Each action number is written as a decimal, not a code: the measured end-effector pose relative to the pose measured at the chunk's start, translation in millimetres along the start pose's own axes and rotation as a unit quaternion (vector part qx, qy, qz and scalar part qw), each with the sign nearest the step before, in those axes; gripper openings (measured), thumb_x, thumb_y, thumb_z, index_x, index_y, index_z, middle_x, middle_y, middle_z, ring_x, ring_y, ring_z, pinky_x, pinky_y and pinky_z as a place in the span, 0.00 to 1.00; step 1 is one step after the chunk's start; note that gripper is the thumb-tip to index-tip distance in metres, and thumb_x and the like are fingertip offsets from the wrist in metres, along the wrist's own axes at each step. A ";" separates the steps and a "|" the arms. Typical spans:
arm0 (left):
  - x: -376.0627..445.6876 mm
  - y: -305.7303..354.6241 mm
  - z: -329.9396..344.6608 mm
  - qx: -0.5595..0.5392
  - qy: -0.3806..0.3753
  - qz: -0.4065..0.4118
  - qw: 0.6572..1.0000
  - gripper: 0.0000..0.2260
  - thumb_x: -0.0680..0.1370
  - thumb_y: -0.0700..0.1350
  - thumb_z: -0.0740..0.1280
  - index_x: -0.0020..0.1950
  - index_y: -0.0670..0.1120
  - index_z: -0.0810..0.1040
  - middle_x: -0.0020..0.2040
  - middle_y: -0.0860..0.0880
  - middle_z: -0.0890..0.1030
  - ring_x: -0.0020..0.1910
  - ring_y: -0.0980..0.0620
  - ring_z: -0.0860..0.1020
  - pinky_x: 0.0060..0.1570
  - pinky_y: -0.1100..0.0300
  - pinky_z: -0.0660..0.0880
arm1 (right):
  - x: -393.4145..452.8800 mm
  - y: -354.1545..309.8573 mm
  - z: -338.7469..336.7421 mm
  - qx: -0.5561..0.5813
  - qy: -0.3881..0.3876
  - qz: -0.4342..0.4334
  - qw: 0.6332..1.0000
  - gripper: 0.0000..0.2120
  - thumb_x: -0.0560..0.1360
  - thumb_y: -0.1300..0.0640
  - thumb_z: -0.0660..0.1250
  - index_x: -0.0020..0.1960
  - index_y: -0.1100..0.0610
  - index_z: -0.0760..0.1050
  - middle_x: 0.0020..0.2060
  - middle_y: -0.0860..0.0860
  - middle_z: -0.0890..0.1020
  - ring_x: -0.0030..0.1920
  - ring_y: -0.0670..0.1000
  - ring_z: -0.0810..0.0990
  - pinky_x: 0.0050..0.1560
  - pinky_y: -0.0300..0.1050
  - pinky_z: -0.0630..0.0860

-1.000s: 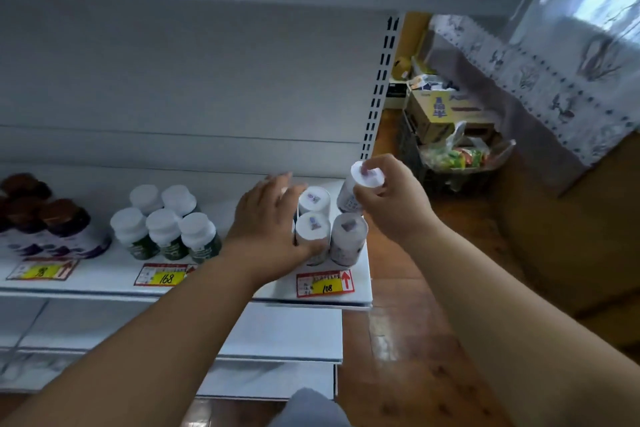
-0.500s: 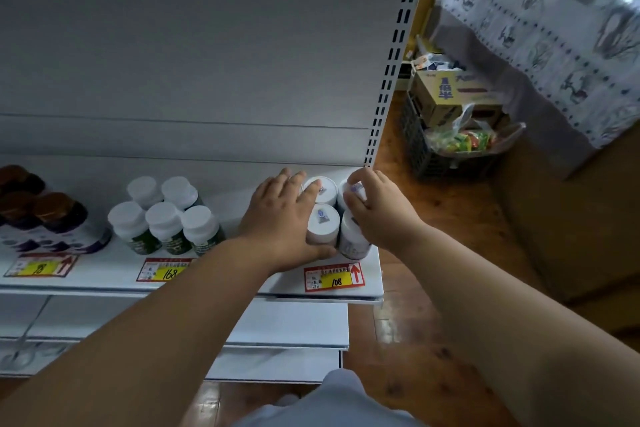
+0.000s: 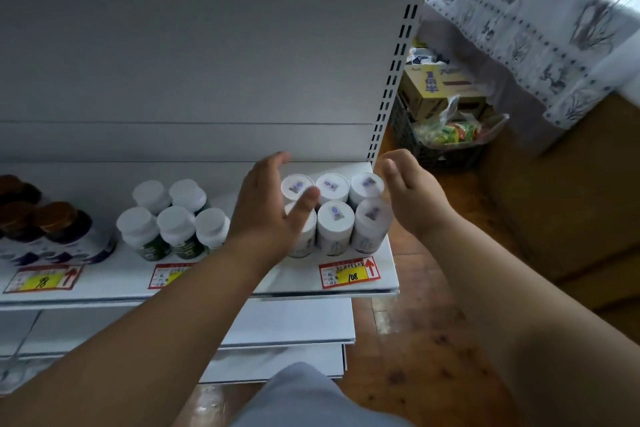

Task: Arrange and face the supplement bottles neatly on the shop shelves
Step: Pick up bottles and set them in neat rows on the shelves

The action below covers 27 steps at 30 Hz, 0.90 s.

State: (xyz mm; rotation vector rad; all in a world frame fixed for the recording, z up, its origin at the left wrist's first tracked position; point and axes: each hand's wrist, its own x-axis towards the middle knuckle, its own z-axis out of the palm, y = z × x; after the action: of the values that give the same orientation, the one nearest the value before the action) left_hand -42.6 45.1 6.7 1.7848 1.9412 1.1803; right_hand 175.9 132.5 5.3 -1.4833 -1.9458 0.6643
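Six white bottles stand in two rows of three on the shelf, between the fingers of both hands. The left hand and the right hand have fingers relaxed and slightly spread, gripping nothing. Green bottles stand left of the left fingers.

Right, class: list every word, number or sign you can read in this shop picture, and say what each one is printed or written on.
"108": handwritten on the yellow price tag under the white bottles, beside a red up arrow.
"98": handwritten on the left price tag, also with a red arrow.
Middle price tag: number hidden by the left forearm.
Small print on all tags: too small to read.
Lid stickers and bottle labels: blurred.
Cardboard box: blue characters, not legible.
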 end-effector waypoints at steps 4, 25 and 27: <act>-24.0 3.3 -12.7 -0.061 0.055 -0.025 0.996 0.25 0.77 0.61 0.57 0.68 0.47 0.67 0.64 0.53 0.72 0.64 0.56 0.70 0.63 0.55 0.68 | -12.7 -11.8 -2.7 0.013 0.040 -0.039 0.998 0.09 0.81 0.47 0.52 0.50 0.47 0.69 0.44 0.45 0.76 0.46 0.48 0.75 0.44 0.46 0.70; -208.4 -61.9 -183.3 0.103 0.152 -0.153 0.971 0.16 0.76 0.51 0.68 0.64 0.55 0.72 0.56 0.61 0.74 0.57 0.64 0.70 0.53 0.67 0.65 | -145.6 -250.9 144.9 0.088 -0.166 -0.349 0.918 0.12 0.79 0.46 0.58 0.57 0.50 0.72 0.50 0.43 0.74 0.53 0.44 0.71 0.51 0.41 0.67; -233.1 -89.7 -232.2 0.117 0.168 -0.174 0.963 0.16 0.76 0.52 0.68 0.64 0.55 0.72 0.56 0.60 0.74 0.57 0.63 0.70 0.52 0.64 0.68 | -167.9 -295.2 184.6 0.116 -0.185 -0.357 0.908 0.11 0.78 0.47 0.60 0.57 0.51 0.72 0.50 0.42 0.74 0.53 0.45 0.72 0.51 0.41 0.67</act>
State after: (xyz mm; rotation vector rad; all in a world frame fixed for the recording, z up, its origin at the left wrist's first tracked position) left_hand -210.4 -251.7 16.3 1.3147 2.5543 1.2306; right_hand -120.6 -110.1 56.6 -0.4394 -2.3774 0.8227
